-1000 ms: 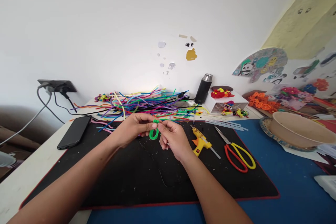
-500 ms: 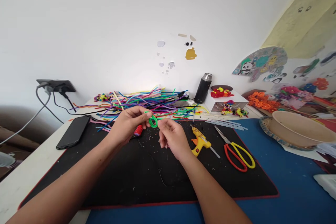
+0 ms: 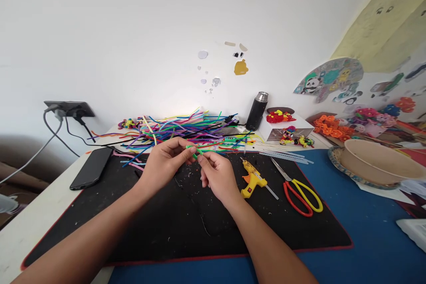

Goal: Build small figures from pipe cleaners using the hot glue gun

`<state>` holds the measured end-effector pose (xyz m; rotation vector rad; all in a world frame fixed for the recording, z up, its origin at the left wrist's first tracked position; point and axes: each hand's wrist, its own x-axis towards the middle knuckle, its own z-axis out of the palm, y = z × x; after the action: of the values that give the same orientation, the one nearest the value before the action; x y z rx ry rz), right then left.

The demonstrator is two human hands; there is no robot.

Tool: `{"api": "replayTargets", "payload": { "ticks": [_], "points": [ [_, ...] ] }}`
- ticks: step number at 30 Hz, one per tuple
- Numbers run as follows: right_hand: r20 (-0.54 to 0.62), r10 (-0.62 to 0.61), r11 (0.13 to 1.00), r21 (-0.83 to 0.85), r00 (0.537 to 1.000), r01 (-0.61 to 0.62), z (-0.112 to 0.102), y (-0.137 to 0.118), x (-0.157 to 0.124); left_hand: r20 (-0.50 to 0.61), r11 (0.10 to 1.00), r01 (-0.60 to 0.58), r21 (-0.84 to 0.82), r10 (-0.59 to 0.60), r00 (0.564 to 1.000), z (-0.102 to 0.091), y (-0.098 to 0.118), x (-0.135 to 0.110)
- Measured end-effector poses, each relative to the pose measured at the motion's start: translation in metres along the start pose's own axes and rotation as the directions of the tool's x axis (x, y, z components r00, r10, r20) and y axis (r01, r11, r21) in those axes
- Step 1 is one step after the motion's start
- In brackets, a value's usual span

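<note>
While both hands are busy above the black mat (image 3: 159,226), the green fuzzy stem (image 3: 199,151) is between them, just in front of the pile of loose coloured stems (image 3: 186,129). The left hand (image 3: 164,159) pinches it between thumb and fingers; the right hand's (image 3: 220,175) grip closes on its near end, thumb against the green. The piece looks part-way worked: it is in hand, joined to nothing that shows, and the fingers hide too much of it to tell its full shape. The yellow glue gun (image 3: 253,179) and scissors (image 3: 290,181) lie untouched on the mat to the right. Small colourful figures (image 3: 288,135), seemingly complete, stand beyond on the worktop (image 3: 346,222), and plenty of stems remain loose.
</note>
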<state>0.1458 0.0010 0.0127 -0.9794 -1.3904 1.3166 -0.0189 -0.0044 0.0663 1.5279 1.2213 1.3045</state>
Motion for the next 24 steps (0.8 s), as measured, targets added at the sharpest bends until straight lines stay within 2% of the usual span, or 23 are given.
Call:
{"api": "replayTargets", "payload": {
  "ticks": [4,7,11,15,19,24],
  "points": [
    [0.002,-0.041,0.999,-0.017,0.999,0.041,0.001,0.000,-0.001,0.012,1.000,0.016,-0.020,-0.016,1.000,-0.003,-0.005,0.004],
    [0.022,-0.055,0.998,0.002,0.998,0.055,0.001,-0.002,-0.002,0.027,0.987,0.078,-0.142,-0.075,0.997,-0.006,-0.013,0.010],
    [0.064,-0.029,0.998,0.057,0.998,0.025,0.000,-0.004,-0.002,0.120,0.893,0.239,-0.382,-0.209,0.971,-0.008,-0.021,0.018],
    [0.087,-0.001,0.994,0.108,0.996,-0.009,-0.001,-0.005,-0.002,0.182,0.836,0.332,-0.437,-0.280,0.943,-0.012,-0.021,0.021],
    [0.069,0.014,0.993,0.115,0.997,-0.022,-0.001,-0.006,0.000,0.189,0.862,0.312,-0.400,-0.255,0.948,-0.017,-0.015,0.021],
    [0.019,0.032,0.992,0.117,0.999,-0.034,-0.001,-0.008,0.001,0.130,0.937,0.194,-0.290,-0.162,0.978,-0.015,-0.005,0.013]
  ]
}}
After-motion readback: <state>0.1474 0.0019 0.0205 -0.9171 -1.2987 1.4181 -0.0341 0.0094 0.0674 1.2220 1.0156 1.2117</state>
